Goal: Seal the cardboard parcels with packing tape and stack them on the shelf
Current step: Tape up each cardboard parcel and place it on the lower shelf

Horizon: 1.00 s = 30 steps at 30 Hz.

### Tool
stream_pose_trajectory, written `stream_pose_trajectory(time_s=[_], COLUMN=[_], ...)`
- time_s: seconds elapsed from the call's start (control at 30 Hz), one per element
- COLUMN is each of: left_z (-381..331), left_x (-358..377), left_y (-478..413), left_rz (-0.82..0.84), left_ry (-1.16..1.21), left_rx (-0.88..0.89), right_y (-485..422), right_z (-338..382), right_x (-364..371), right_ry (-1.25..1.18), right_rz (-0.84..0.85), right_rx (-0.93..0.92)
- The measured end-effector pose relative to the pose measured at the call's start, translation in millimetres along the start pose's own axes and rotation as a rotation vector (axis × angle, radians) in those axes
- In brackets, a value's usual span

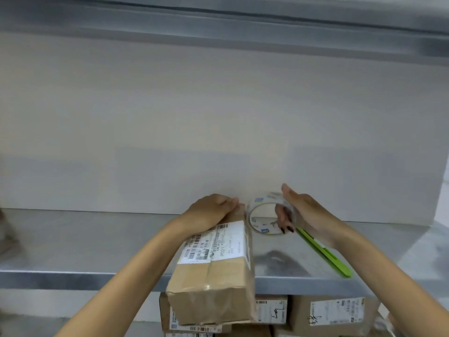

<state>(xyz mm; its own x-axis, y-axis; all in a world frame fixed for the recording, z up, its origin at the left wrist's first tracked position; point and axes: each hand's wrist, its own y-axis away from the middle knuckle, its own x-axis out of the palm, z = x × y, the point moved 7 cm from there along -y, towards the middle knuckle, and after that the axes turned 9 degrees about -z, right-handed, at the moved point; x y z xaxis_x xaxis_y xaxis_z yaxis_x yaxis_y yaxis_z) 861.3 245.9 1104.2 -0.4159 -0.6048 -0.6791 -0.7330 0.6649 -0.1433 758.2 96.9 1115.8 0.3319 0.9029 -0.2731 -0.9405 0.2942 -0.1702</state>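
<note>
Bottom middle, parcel (218, 276): on the metal shelf (97, 244), near end past the front edge; label (216, 244) too blurry to read.
Left hand (210, 211): fingers curl over its far end, tips hidden.
Right hand (307, 215): grips the clear tape roll (264, 229), fingers through its hole.
Green cutter (328, 257): top hidden under right wrist.

A plain pale wall (218, 117) backs the steel shelf (73, 239), under what seems another metal shelf (218, 25).
</note>
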Motion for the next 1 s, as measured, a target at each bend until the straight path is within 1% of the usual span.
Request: stream_pose_trajectory(time_s=[0.07,0.1,0.17,0.23,0.3,0.33,0.43,0.5,0.57,0.63,0.7,0.73,0.83,0.93,1.0], left_z=[-0.2,-0.2,-1.6,-2.7,11.3,18.6,28.1,29.9,30.3,25.6,20.6,18.6,19.9,24.3,21.8], left_x=[0.1,2.1,14.4,23.4,15.1,11.3,5.4,3.4,4.0,6.6,5.7,2.8,-2.5,-2.4,-2.4], left_y=[7.6,12.0,13.2,7.2,2.8,0.3,-9.6,-8.6,2.9,6.2,17.6,19.9,18.9,19.3,18.8], left_rz=[-0.017,-0.041,-0.068,-0.109,-0.196,-0.213,-0.136,-0.108,-0.089,-0.095,-0.139,-0.176,-0.246,-0.234,-0.227], left_ry=[0.291,0.41,0.65,0.86,0.869,0.886,1.031,0.982,0.906,0.883,0.905,0.908,0.862,0.819,0.814], left_rx=[-0.003,-0.013,-0.048,-0.118,-0.165,-0.186,-0.172,-0.132,-0.026,0.034,0.051,0.02,0.016,0.032,0.062], right_y=[0.2,-1.4,-8.3,-20.9,-31.9,-35.6,-40.8,-42.4,-42.9,-43.2,-41.5,-40.0,-32.0,-23.7,-20.1], right_z=[22.4,36.9,65.7,84.7,96.4,100.2,106.6,108.9,109.8,110.2,112.7,115.3,123.2,107.7,86.9], right_x=[-2.6,-1.9,4.7,12.6,24.2,31.0,48.7,54.9,59.0,61.4,59.4,55.7,32.4,6.8,1.0], right_ry=[-0.173,-0.2,-0.16,-0.028,0.096,0.129,0.179,0.221,0.245,0.259,0.296,0.329,0.494,0.641,0.663], right_rz=[-0.008,-0.01,-0.019,-0.067,-0.102,-0.099,-0.071,-0.072,-0.065,-0.038,-0.019,-0.018,-0.014,0.018,0.036], right_rx=[-0.052,-0.081,-0.103,-0.081,-0.063,-0.061,-0.08,-0.089,-0.079,-0.068,-0.067,-0.076,-0.121,-0.041,0.046])
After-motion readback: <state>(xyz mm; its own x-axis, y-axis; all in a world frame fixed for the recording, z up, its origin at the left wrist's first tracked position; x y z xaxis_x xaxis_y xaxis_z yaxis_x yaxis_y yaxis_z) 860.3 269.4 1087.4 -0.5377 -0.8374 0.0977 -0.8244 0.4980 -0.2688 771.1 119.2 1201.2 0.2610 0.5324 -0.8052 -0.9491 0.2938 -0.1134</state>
